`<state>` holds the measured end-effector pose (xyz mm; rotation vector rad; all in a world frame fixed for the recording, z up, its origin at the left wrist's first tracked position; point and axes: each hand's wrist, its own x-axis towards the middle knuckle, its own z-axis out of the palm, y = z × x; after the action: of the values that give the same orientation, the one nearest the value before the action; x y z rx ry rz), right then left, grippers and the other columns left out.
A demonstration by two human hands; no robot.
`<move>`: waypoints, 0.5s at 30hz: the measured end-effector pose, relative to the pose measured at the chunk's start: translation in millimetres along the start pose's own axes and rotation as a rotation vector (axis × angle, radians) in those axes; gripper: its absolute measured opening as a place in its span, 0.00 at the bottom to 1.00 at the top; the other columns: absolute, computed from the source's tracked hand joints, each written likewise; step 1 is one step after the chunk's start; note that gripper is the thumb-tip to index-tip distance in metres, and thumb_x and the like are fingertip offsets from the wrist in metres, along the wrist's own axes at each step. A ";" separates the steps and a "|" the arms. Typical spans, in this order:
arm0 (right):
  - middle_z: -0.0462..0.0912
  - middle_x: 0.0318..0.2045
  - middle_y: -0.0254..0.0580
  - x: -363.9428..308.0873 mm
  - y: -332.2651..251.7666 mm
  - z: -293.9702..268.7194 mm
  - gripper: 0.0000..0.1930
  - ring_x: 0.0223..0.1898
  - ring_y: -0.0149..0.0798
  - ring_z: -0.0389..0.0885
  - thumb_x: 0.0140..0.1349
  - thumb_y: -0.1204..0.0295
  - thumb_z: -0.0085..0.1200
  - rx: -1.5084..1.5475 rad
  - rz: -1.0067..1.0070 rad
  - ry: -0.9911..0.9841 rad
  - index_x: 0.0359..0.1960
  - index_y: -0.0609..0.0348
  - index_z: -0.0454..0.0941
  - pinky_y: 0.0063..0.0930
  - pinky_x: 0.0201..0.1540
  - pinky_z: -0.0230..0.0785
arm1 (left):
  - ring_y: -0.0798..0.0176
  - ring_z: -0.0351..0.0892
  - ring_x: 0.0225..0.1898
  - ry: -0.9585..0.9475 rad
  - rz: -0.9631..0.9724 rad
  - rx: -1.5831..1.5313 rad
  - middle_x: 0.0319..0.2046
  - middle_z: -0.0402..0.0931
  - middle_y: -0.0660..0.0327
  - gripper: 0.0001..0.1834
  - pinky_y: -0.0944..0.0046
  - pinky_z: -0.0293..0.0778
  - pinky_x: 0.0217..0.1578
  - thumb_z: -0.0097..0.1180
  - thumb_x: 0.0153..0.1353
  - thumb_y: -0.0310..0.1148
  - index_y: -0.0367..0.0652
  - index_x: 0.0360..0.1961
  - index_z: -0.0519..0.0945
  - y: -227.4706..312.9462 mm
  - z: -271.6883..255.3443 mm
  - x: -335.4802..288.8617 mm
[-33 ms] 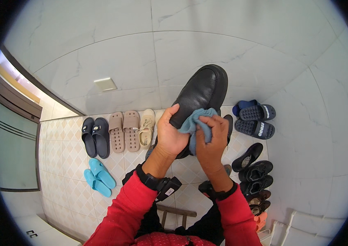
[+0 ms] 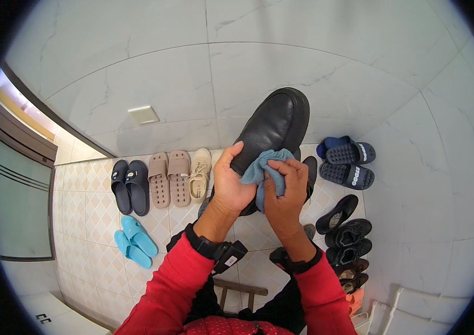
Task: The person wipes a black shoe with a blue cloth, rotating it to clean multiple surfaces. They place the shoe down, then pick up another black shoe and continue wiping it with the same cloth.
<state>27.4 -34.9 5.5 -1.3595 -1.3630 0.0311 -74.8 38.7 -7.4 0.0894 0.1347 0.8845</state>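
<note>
A black leather shoe is held up at the middle, its toe pointing up and to the right. My left hand grips it at the heel end, thumb along the opening's edge; its other fingers are hidden beneath. In my right hand a blue-grey cloth is bunched between bent fingers. The cloth presses against the side of the shoe near the heel. Another black shoe shows partly behind my right hand.
Along the wall on the left stand dark slippers, brown slippers and cream lace-up shoes. Blue slippers lie nearer. On the right are navy slippers and several black shoes. A wooden stool shows between my legs.
My right hand and the cloth have shifted very slightly left along the shoe. My left hand and the shoe hold almost the same place.
</note>
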 end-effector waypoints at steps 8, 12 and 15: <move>0.75 0.43 0.49 35.1 33.6 -20.2 0.12 0.46 0.50 0.76 0.57 0.81 0.58 -0.237 0.022 0.178 0.43 0.59 0.78 0.37 0.52 0.68 | 0.54 0.76 0.55 0.073 -0.057 0.154 0.54 0.77 0.53 0.23 0.55 0.66 0.61 0.43 0.67 0.40 0.36 0.56 0.74 -18.0 5.3 -1.9; 0.75 0.43 0.49 50.9 36.5 -30.0 0.14 0.45 0.50 0.77 0.55 0.80 0.59 -0.323 0.020 0.285 0.44 0.57 0.78 0.37 0.48 0.71 | 0.55 0.75 0.56 0.075 -0.109 0.211 0.56 0.77 0.54 0.25 0.55 0.66 0.61 0.40 0.70 0.44 0.38 0.58 0.74 -26.2 10.3 -3.7; 0.76 0.42 0.47 46.6 26.5 -23.7 0.14 0.46 0.48 0.77 0.54 0.81 0.60 -0.320 0.011 0.111 0.43 0.58 0.79 0.35 0.50 0.70 | 0.57 0.77 0.53 0.095 -0.046 0.247 0.52 0.78 0.56 0.26 0.57 0.68 0.59 0.39 0.71 0.50 0.39 0.56 0.75 -28.8 6.3 -0.4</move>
<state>76.0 -9.4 26.0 -1.6090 -1.3045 -0.2617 -52.1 20.1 -4.9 0.2738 0.3332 0.8235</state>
